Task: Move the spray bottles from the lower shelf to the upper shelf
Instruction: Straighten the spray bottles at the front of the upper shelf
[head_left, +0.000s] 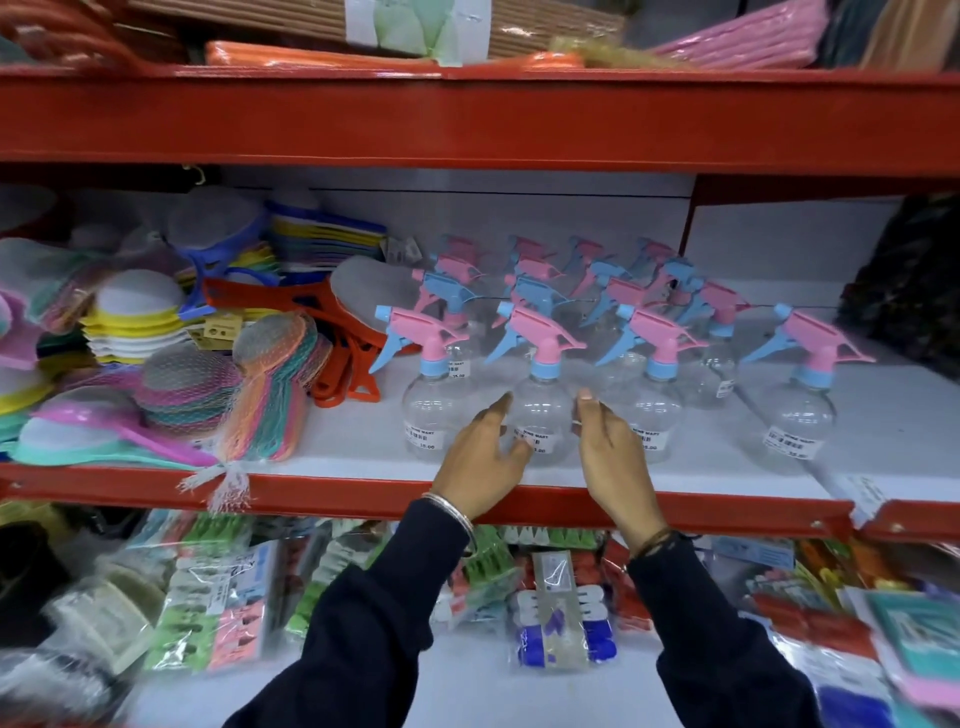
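Several clear spray bottles with pink and blue trigger heads stand in rows on the white middle shelf. In the front row, one bottle stands between my hands. My left hand is open just left of its round body, fingers spread and close to it. My right hand is open just right of it, apart from the plastic. Another front bottle stands to the left, one to the right, and a lone one farther right. Both arms wear dark sleeves.
Netted scrubbers and coloured sponges and orange plastic tools fill the shelf's left part. A red shelf beam runs above, with rolled mats on top. Packaged clips lie on the shelf below.
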